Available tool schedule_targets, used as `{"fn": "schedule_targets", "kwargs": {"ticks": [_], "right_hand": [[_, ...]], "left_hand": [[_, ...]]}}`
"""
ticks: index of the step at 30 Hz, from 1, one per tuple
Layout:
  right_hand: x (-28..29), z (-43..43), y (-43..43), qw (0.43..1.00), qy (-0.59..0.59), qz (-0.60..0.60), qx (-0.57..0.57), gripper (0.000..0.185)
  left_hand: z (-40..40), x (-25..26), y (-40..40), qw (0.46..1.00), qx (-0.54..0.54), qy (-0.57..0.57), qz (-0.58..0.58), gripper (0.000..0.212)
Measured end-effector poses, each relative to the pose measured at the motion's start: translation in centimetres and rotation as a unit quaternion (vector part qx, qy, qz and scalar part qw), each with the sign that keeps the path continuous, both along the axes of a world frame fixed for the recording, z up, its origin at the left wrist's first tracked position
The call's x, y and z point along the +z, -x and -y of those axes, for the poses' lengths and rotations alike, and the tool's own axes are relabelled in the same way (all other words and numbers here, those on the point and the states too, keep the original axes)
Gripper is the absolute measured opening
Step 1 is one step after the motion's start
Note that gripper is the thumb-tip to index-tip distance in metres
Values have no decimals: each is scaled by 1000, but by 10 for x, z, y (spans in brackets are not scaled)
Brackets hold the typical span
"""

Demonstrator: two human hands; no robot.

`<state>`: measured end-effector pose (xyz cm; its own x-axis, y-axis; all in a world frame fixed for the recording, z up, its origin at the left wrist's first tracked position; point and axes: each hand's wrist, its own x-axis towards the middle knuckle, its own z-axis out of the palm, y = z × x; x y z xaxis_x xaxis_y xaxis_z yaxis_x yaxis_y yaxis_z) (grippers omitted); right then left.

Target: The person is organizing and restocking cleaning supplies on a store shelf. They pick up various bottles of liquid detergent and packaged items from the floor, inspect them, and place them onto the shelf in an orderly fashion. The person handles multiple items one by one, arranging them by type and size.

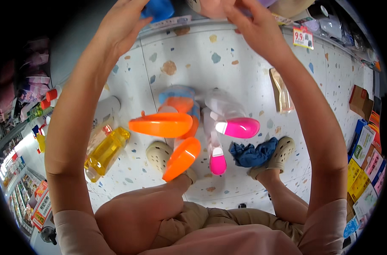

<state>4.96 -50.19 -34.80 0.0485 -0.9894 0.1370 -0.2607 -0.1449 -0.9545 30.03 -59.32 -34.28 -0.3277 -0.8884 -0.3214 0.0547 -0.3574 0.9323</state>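
Note:
At the top edge, my left hand [129, 20] is beside a blue plastic object [158, 10] on a low shelf; its fingertips are cut off. My right hand [255, 27] reaches the same shelf, with its fingers at a rounded peach-coloured container [211, 8]; whether it grips this is unclear. On the speckled floor between my feet stand two spray bottles with orange trigger heads [163, 125] [183, 159]. Close on their right are two clear bottles with pink-and-white spray heads [239, 128] [218, 162].
A bottle of yellow liquid [107, 153] and a white container [108, 108] are on the floor at left. A crumpled blue cloth [254, 152] touches my right clog [284, 153]. A packaged item [282, 92] lies near my right forearm. Stocked shelves and boxes [360, 178] line both sides.

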Motion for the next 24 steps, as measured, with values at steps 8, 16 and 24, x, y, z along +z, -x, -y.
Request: {"fn": "schedule_targets", "kwargs": {"ticks": [8,16,24], "right_hand": [[-17,4,-1,999,3,-8,-50,21],[-11,0,-8,997,5,-56,-59,16],[-16,3,-7,1000,-4,4,-29,18]], "left_hand": [[-3,3,32,996,-39,-62,-52,31],[-13,52,32,992,-85,-73,51,15],[36,-5,-23,984,68,55,157,72]]}}
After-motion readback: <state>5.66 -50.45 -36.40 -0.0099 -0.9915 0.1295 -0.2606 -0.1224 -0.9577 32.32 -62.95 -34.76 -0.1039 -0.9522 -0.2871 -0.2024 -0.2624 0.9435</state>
